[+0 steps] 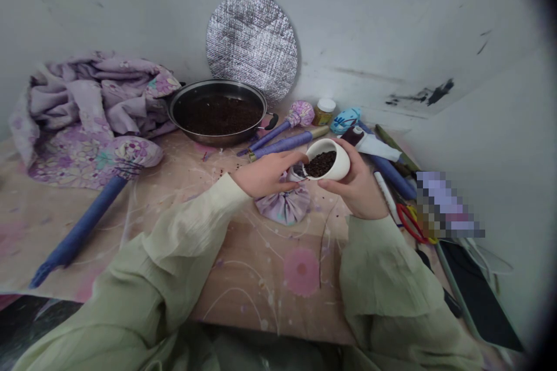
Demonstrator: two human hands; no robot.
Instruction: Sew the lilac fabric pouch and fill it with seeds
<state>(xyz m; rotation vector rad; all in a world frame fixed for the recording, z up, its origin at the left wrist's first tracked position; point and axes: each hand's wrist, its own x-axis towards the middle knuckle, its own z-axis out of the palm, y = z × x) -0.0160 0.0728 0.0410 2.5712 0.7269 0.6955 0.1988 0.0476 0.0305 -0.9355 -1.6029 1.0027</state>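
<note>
My right hand grips a white cup, tilted toward the left, with dark brown grains inside. Close to the cup's mouth, my left hand is curled around a small clear rim or funnel. Under that lies a gathered piece of purple floral cloth, spread in pleats on the table. Part of the clear piece is hidden by my left fingers and the cup.
Behind stand a pan of dark material and a silver foil disc. Purple fabric and a blue-handled cloth bundle lie left. Wrapped sticks, a jar, red scissors and a phone are around the right.
</note>
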